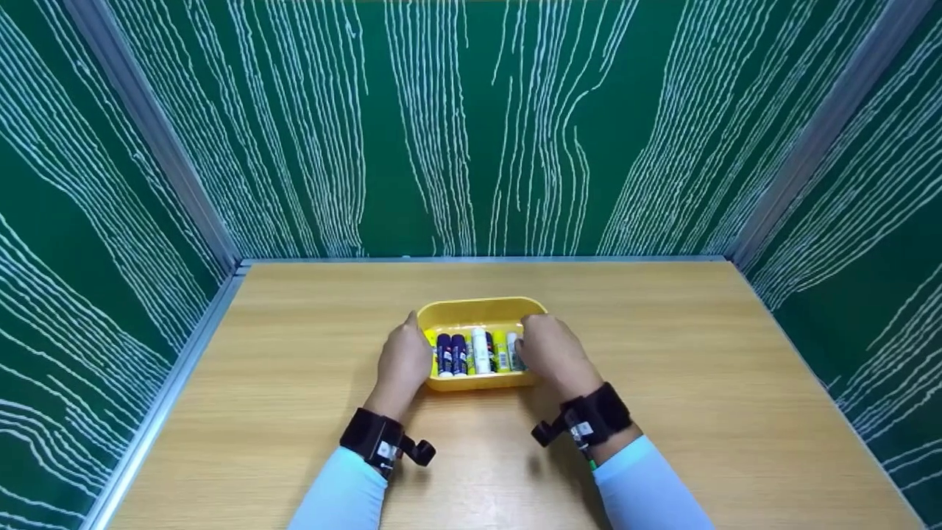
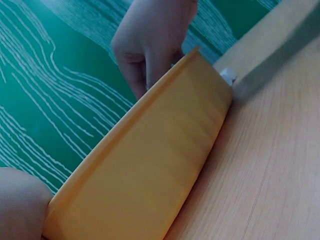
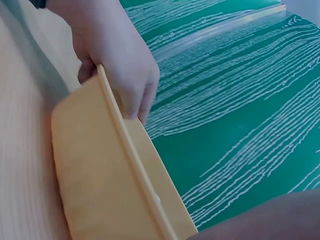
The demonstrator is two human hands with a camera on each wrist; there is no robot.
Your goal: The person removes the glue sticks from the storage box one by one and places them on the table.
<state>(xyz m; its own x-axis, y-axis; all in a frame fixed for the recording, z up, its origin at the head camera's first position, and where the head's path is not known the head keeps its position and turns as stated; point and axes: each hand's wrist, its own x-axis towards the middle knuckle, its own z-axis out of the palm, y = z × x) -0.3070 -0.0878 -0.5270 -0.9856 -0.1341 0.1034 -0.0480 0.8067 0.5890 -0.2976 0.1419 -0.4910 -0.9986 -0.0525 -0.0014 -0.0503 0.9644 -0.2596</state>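
A yellow plastic tray [image 1: 482, 309] with rounded corners sits around the middle of the table. Inside it several glue sticks [image 1: 480, 351] lie side by side, some dark purple with white ends, others yellow or white. My left hand [image 1: 406, 355] grips the tray's left end, with its fingers over the rim in the right wrist view. At the opposite end my right hand [image 1: 557, 352] grips the rim with curled fingers and covers part of the rightmost glue sticks. The tray's long front wall [image 2: 135, 155] shows in the left wrist view, its lower edge close to the tabletop.
The wooden table [image 1: 309, 412] is enclosed by green panels [image 1: 486, 147] with white streaks and by metal corner posts [image 1: 154, 140]. Each wrist wears a black strap [image 1: 596, 412] with a small camera. A small white thing [image 2: 228, 76] shows beside the tray's far end.
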